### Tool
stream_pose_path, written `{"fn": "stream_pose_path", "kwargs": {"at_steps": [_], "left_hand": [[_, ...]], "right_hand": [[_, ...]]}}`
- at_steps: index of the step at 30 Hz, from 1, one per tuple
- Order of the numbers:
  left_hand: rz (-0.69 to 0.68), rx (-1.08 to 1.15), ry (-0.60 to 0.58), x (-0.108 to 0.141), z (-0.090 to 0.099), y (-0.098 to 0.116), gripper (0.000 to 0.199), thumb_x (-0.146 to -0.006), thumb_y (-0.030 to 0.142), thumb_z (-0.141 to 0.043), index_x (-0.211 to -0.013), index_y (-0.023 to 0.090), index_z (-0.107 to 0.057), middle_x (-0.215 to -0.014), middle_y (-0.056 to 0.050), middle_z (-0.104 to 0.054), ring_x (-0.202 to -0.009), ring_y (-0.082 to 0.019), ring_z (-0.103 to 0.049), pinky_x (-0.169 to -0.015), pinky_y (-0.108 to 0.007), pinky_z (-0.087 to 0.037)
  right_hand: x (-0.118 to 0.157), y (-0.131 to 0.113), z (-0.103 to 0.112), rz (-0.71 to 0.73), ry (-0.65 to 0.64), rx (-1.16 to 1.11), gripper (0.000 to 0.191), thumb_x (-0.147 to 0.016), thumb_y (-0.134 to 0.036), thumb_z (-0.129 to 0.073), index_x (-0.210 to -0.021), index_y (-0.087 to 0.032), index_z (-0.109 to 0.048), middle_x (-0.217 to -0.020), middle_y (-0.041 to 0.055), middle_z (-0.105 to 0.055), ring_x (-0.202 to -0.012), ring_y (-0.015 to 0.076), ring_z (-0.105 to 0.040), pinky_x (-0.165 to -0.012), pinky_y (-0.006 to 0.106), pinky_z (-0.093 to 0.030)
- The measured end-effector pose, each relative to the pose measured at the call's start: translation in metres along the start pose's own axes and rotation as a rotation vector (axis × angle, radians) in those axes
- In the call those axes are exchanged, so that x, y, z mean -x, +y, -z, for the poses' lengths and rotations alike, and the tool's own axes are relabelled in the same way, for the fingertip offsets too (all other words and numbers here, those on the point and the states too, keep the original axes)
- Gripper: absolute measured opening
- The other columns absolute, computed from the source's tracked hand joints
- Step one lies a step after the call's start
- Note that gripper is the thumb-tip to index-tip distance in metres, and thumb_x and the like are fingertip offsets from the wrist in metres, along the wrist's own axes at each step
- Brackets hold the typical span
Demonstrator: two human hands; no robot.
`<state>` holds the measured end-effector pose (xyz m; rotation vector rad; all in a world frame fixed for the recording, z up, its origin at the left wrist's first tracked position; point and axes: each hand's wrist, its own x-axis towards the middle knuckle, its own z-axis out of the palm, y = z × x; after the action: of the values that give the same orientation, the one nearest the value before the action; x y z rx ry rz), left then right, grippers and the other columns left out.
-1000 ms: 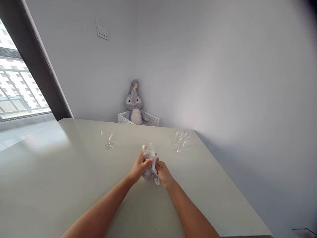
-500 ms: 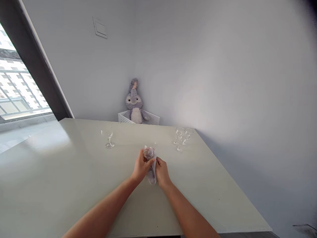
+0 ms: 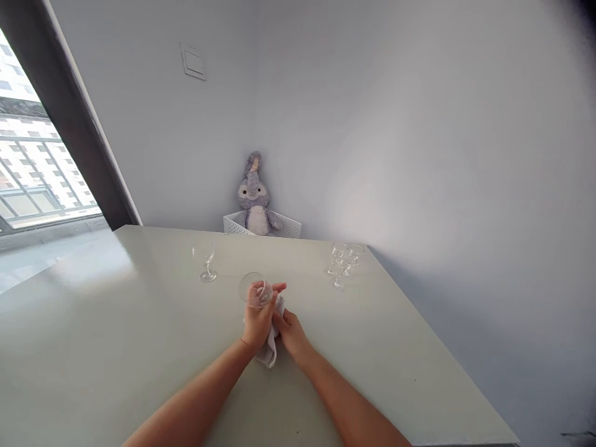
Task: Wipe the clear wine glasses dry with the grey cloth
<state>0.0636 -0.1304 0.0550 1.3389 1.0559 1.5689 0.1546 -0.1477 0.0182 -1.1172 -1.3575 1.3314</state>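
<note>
Low over the middle of the table, a clear stemmed glass (image 3: pixel 246 288) lies tilted in my left hand (image 3: pixel 258 323), its round edge towards the left. The left fingers curl partly about it, with some tips stretched out to the right. My right hand (image 3: pixel 293 335) is closed on a pale grey-white cloth (image 3: pixel 269 352), which hangs between the two hands. Part of the glass is hidden by the fingers and cloth, so I cannot tell how far the cloth touches it.
One clear stemmed glass (image 3: pixel 207 264) stands upright at the left on the pale table (image 3: pixel 139 335). Several more glasses (image 3: pixel 338 267) are grouped near the back right edge. Behind the table, a grey plush toy (image 3: pixel 257 217) sits in a white perforated basket (image 3: pixel 292 228) against the wall.
The glass has come out of the cloth's folds and tilted left. My left hand has turned and shifted slightly left; the right hand and cloth moved left and nearer me.
</note>
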Motion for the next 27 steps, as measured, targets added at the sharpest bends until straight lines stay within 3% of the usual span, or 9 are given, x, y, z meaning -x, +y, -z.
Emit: {"fn": "stream_pose_path", "kwargs": {"at_steps": [2, 4, 7, 10, 13, 18, 20, 22, 27], "left_hand": [[-0.021, -0.028, 0.043, -0.008, 0.007, 0.004, 0.027, -0.08, 0.04, -0.049, -0.097, 0.02, -0.044, -0.1, -0.009, -0.064, -0.089, -0.019, -0.059, -0.077, -0.035, -0.043], [-0.051, -0.04, 0.045, -0.015, 0.013, 0.007, 0.026, -0.08, 0.037, -0.05, -0.099, 0.021, -0.04, -0.1, -0.008, -0.064, -0.089, -0.018, -0.059, -0.078, -0.034, -0.043], [-0.1, -0.038, -0.077, -0.016, 0.012, 0.006, 0.025, -0.08, 0.032, -0.051, -0.1, 0.022, -0.04, -0.105, -0.008, -0.062, -0.1, -0.019, -0.055, -0.084, -0.035, -0.041], [-0.14, -0.03, -0.241, -0.005, 0.0, -0.002, 0.027, -0.079, 0.031, -0.052, -0.102, 0.021, -0.043, -0.122, -0.011, -0.051, -0.105, -0.02, -0.052, -0.085, -0.035, -0.041], [-0.188, -0.071, -0.342, 0.006, -0.009, -0.011, 0.031, -0.079, 0.031, -0.051, -0.108, 0.021, -0.044, -0.13, -0.012, -0.042, -0.112, -0.022, -0.047, -0.087, -0.036, -0.041], [-0.266, -0.284, -0.305, 0.008, -0.01, -0.029, 0.06, -0.075, 0.035, -0.056, -0.129, 0.023, -0.03, -0.135, -0.01, -0.035, -0.123, -0.023, -0.033, -0.098, -0.041, -0.03], [-0.256, -0.37, -0.318, 0.007, -0.009, -0.038, 0.07, -0.072, 0.039, -0.058, -0.132, 0.024, -0.025, -0.135, -0.011, -0.034, -0.123, -0.025, -0.032, -0.098, -0.042, -0.029], [-0.18, -0.446, -0.342, 0.006, -0.008, -0.045, 0.067, -0.073, 0.043, -0.057, -0.13, 0.023, -0.028, -0.132, -0.011, -0.038, -0.12, -0.025, -0.037, -0.095, -0.042, -0.032], [-0.017, -0.513, -0.361, 0.004, -0.009, -0.046, 0.046, -0.079, 0.047, -0.045, -0.119, 0.024, -0.042, -0.121, -0.007, -0.048, -0.103, -0.022, -0.051, -0.087, -0.036, -0.039]], "right_hand": [[0.004, -0.002, 0.006, 0.114, 0.007, 0.357, 0.042, -0.078, -0.056, -0.043, -0.072, -0.019, -0.061, -0.066, 0.0023, -0.058, -0.049, 0.0119, -0.048, -0.047, 0.023, -0.035], [0.006, -0.006, 0.014, 0.244, 0.138, 0.674, 0.035, -0.078, -0.052, -0.046, -0.08, -0.022, -0.063, -0.086, 0.005, -0.058, -0.055, 0.0127, -0.051, -0.051, 0.025, -0.036], [0.006, -0.013, 0.024, 0.373, 0.354, 0.85, 0.031, -0.08, -0.042, -0.046, -0.1, -0.023, -0.06, -0.095, 0.0069, -0.051, -0.064, 0.0143, -0.052, -0.057, 0.026, -0.038], [0.003, -0.012, 0.025, 0.471, 0.335, 0.706, 0.021, -0.079, -0.027, -0.047, -0.094, -0.02, -0.06, -0.084, 0.004, -0.049, -0.066, 0.0139, -0.051, -0.059, 0.025, -0.039], [-0.001, -0.007, 0.022, 0.474, 0.282, 0.504, 0.014, -0.075, -0.019, -0.047, -0.078, -0.019, -0.06, -0.079, 0.0022, -0.051, -0.07, 0.0144, -0.052, -0.061, 0.025, -0.041], [-0.007, -0.01, 0.029, 0.35, 0.378, 0.254, 0.014, -0.075, -0.027, -0.052, -0.081, -0.019, -0.062, -0.082, 0.0036, -0.06, -0.075, 0.0173, -0.055, -0.068, 0.028, -0.043], [-0.009, -0.015, 0.043, 0.314, 0.482, 0.21, 0.021, -0.076, -0.034, -0.053, -0.086, -0.017, -0.061, -0.084, 0.0054, -0.061, -0.074, 0.0176, -0.056, -0.069, 0.029, -0.043], [-0.01, -0.018, 0.067, 0.299, 0.591, 0.219, 0.025, -0.076, -0.038, -0.052, -0.088, -0.017, -0.06, -0.082, 0.0055, -0.062, -0.069, 0.0164, -0.056, -0.066, 0.029, -0.044], [-0.009, -0.013, 0.153, 0.214, 0.843, 0.352, 0.032, -0.073, -0.043, -0.051, -0.089, -0.016, -0.056, -0.079, 0.0052, -0.063, -0.061, 0.0154, -0.056, -0.062, 0.028, -0.044]]}}
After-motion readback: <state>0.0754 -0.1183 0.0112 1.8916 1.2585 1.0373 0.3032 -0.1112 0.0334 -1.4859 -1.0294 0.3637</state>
